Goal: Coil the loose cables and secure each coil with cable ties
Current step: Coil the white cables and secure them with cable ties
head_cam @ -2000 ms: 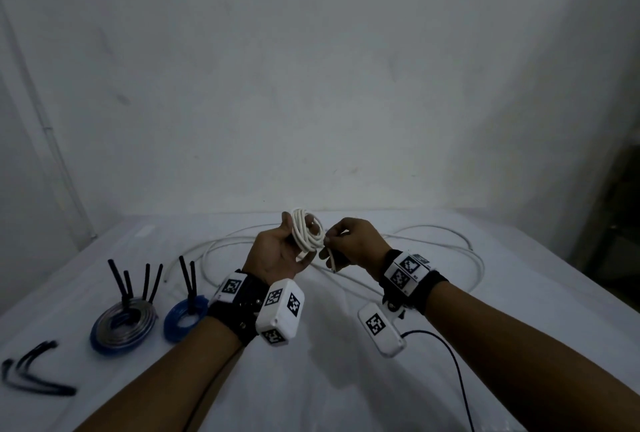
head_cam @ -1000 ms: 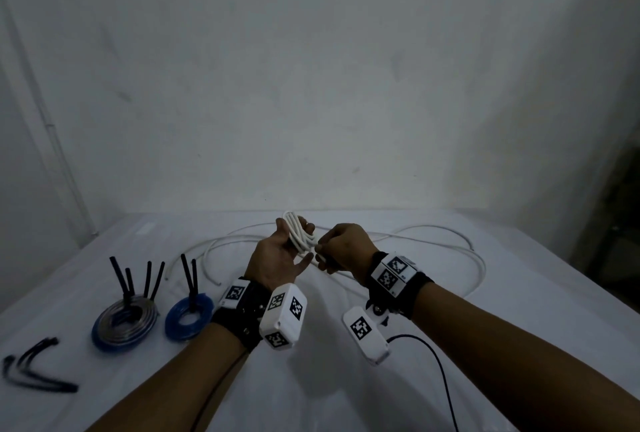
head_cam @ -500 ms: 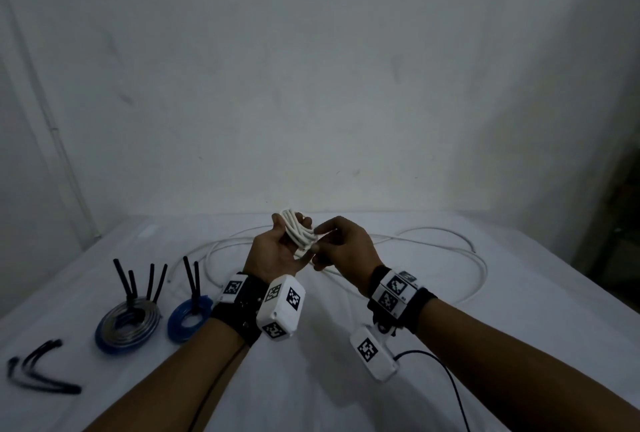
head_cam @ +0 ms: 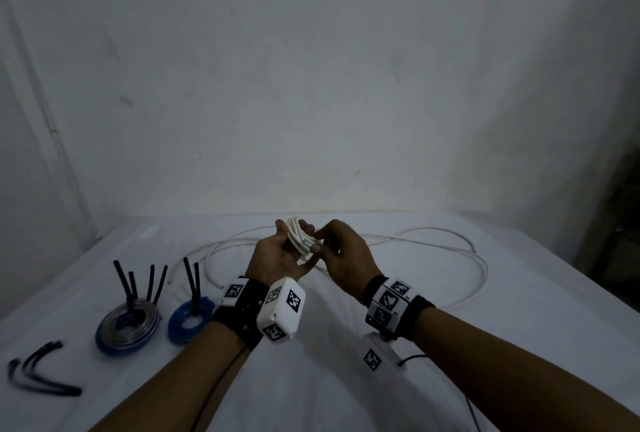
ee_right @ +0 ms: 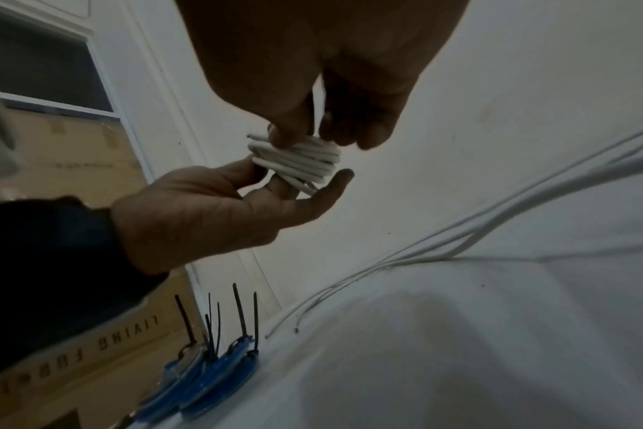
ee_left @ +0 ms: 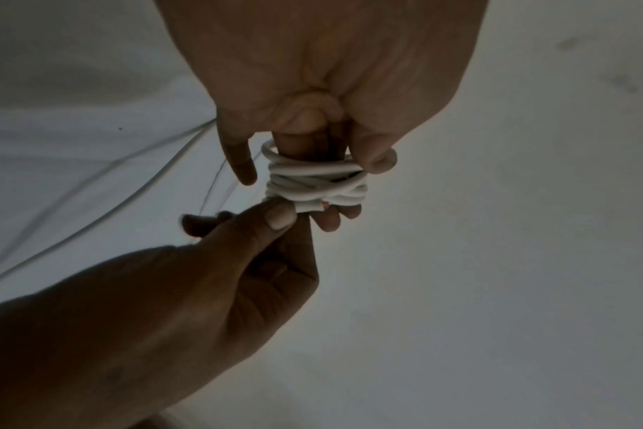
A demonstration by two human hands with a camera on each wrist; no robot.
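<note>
White cable coil [head_cam: 300,237] wound round left hand [head_cam: 277,258] fingers, right hand [head_cam: 346,260] grip pinching its end.

Both hands are raised off the surface [head_cam: 346,379], with bare cloth below and nearer the wrists. Past the right hand [head_cam: 349,258], loose white cable loops [head_cam: 481,279] cross the surface. Left of the left hand [head_cam: 277,258], two tied coils [head_cam: 128,327] hold cable-tie tails [head_cam: 152,281] upright.
</note>
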